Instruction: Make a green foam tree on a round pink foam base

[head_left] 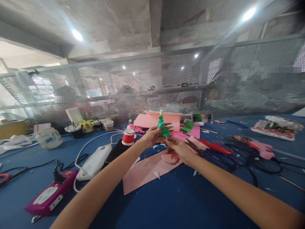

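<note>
Near the middle of the view my left hand [153, 135] is closed on a shiny green curled ribbon piece [161, 123], which stands upright with a paler green tip. Just below and to the right, my right hand [178, 148] pinches a thin pale end under the green piece; what exactly it is I cannot make out. A round pink piece [170, 158] with a pale rim lies beneath my right hand, on a strip of pink paper [143, 173]. White paper scraps [156, 174] are scattered on the strip. Scissors [196, 147] lie beside my right hand.
A red paper cup [128, 137] stands left of my hands, near a white power strip [95, 162] and a purple power box [51, 192]. Rightward lie a red-handled tool [215, 147] and a pink glue gun [259, 148] with black cable. Perforated metal panels [143, 86] rise behind the blue table.
</note>
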Motion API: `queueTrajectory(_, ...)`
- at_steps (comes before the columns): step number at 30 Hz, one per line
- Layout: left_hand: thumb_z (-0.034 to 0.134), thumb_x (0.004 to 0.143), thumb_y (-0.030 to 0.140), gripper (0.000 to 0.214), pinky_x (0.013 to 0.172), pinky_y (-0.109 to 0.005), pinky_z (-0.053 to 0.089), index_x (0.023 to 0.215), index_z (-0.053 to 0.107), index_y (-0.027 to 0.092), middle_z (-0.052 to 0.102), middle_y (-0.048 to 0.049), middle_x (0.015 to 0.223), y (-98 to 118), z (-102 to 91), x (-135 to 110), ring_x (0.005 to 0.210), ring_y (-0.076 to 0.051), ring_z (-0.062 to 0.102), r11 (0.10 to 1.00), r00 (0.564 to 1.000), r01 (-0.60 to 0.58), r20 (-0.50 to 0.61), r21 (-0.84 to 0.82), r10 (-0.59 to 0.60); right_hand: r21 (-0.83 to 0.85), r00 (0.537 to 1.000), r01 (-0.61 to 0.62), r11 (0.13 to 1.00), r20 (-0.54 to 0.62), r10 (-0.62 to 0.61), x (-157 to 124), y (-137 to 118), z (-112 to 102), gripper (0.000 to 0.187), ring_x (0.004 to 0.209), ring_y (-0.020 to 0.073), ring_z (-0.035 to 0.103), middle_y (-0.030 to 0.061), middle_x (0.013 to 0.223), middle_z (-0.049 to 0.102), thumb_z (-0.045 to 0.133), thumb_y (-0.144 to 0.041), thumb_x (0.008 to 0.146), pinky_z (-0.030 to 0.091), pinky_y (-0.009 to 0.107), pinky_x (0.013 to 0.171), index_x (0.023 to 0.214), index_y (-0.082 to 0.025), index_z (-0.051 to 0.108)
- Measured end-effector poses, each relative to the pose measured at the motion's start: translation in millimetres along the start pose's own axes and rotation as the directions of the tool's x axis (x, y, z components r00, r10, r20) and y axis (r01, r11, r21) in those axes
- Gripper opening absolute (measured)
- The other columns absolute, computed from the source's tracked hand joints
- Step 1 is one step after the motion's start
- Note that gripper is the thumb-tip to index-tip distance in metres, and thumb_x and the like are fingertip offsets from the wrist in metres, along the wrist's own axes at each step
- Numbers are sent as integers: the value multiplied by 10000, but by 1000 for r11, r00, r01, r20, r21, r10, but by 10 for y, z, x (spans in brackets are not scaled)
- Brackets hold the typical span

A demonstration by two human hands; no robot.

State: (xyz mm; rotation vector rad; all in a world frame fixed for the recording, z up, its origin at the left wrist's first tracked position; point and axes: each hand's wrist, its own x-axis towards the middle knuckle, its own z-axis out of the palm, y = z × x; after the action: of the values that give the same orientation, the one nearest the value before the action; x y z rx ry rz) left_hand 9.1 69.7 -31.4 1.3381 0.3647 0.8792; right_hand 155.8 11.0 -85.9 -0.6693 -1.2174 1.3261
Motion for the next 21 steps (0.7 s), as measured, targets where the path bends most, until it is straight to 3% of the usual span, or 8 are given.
queueTrajectory(5,757,664,387,613,816,-384,503,1221,560,222,516,-148,1363,29,54,-31,1195,-339,523,998,993,-56,106,23,53,31,999,9,999,-40,-8,10,7,4,390,443,87,568,30,863,720,794,-421,578,517,252,490,907,-234,702)
queueTrajectory(9,823,575,308,599,701,-324,518,1120,619,165,575,-175,1284,14,58,-42,1032,-324,622,995,998,-9,59,98,4,55,996,10,998,-88,-5,17,6,14,411,427,106,563,17,748,704,816,-418,528,486,254,447,864,-215,695)
queueTrajectory(15,845,505,147,635,737,-315,516,1090,604,96,659,-199,1128,-17,139,-30,974,-289,650,994,999,23,22,109,-26,92,991,36,995,-132,-23,2,-41,55,389,403,98,519,-42,557,617,842,-373,469,466,253,445,766,-194,664)
queueTrajectory(21,777,573,80,527,780,-331,499,1077,622,91,664,-168,1117,-5,164,-38,1023,-302,633,999,1000,18,3,46,-18,123,985,30,992,-170,-9,4,-39,33,359,406,107,527,-23,597,642,834,-363,488,463,265,448,745,-186,657)
